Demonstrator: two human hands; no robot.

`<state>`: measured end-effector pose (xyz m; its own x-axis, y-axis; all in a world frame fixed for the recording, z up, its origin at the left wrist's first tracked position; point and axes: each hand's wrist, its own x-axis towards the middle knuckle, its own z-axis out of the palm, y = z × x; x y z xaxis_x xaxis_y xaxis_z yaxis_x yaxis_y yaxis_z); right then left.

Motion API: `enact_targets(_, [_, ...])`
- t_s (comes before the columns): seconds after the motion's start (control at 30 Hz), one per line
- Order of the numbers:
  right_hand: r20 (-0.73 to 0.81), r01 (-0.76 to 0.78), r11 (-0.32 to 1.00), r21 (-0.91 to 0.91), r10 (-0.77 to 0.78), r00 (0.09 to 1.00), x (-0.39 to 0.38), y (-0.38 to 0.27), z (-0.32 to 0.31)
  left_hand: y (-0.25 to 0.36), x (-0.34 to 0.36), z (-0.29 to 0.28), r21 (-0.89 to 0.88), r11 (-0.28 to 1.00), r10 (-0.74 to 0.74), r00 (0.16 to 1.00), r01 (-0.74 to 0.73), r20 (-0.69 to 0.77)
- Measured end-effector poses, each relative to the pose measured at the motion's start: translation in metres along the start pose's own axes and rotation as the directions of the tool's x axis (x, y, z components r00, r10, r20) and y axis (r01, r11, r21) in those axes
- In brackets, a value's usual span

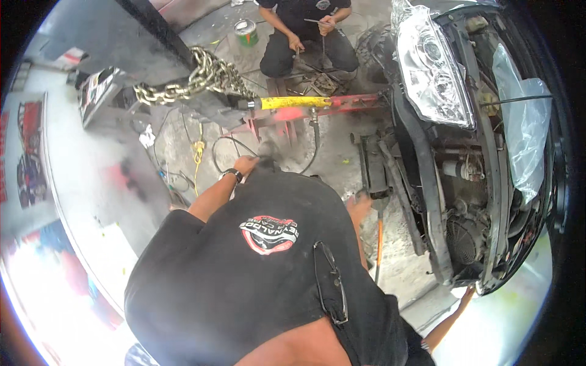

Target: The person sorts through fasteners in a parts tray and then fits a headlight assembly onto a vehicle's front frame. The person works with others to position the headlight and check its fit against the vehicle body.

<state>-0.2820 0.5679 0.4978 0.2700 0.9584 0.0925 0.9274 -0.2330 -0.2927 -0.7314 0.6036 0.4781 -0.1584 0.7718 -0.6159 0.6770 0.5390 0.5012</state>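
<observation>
My left hand [246,166], with a watch on the wrist, is beside the front of my dark shirt, near a black hose [221,152]; its fingers are curled, but what they hold is unclear. My right hand [358,206] is blurred, just below a black floor jack [372,168] with an orange handle [380,244]. Across the upper middle lies a yellow hydraulic cylinder [287,102] on a red steel frame [351,99], joined near a heavy chain [201,79] around a grey post [159,43].
A kneeling co-worker [308,39] holds metal pieces beside a can [246,33]. A car front [464,201] with exposed headlight [433,67] and plastic sheet [519,140] fills the right; another person's hand [469,293] touches it. A yellow cord [197,161] crosses the floor.
</observation>
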Motion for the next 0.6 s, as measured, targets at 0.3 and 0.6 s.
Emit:
enact_targets(0.3, [0.381, 0.038, 0.992, 0.119, -0.081, 0.921, -0.187, 0.118, 0.173, -0.018, 0.051, -0.077, 0.238, 0.866, 0.362, 0.880, -0.439, 0.307])
enact_targets(0.6, [0.493, -0.286, 0.927, 0.244, 0.136, 0.860, -0.062, -0.051, 0.087, -0.032, 0.077, -0.082, 0.175, 0.967, 0.140, 0.958, -0.187, 0.252])
